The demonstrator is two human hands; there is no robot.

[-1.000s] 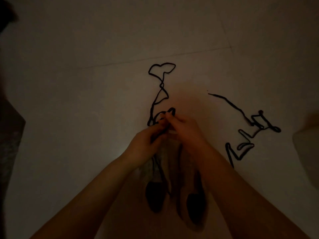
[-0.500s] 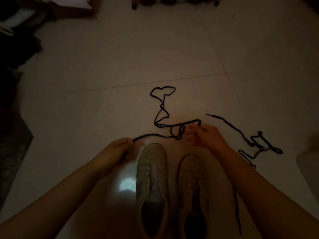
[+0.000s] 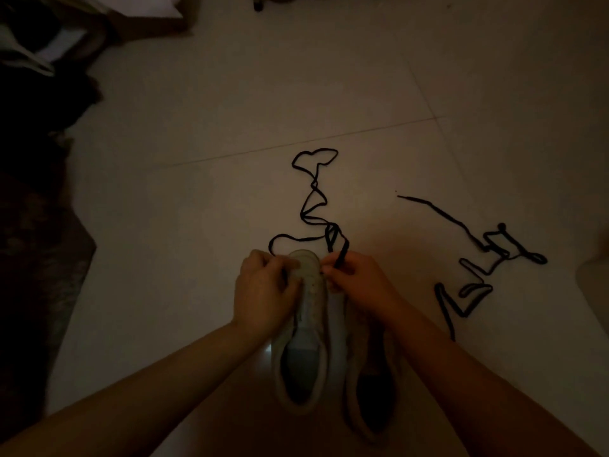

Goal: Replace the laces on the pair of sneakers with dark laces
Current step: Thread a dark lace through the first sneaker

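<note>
Dim room, tiled floor [image 3: 204,225]. Two pale sneakers side by side, toes pointing away: left sneaker [image 3: 304,338] and right sneaker [image 3: 365,374], the right one partly under the right forearm. Left hand [image 3: 263,291] sits on the left sneaker's toe end, fingers [image 3: 283,263] curled over its left side near the toe cap; one end of the dark lace [image 3: 313,192] runs in under these fingers, so they seem clamped on it, but the pinch itself is hidden. Right hand [image 3: 359,282] is just right of the toe cap, fingers [image 3: 329,268] pinched together on the other part of the same lace, which rises from them. The rest of the lace lies in loose loops on the floor beyond the toe. Second lace [image 3: 487,252] lies tangled on the floor, well apart to the right, untouched. Dark clutter [image 3: 43,61] at far left.
</note>
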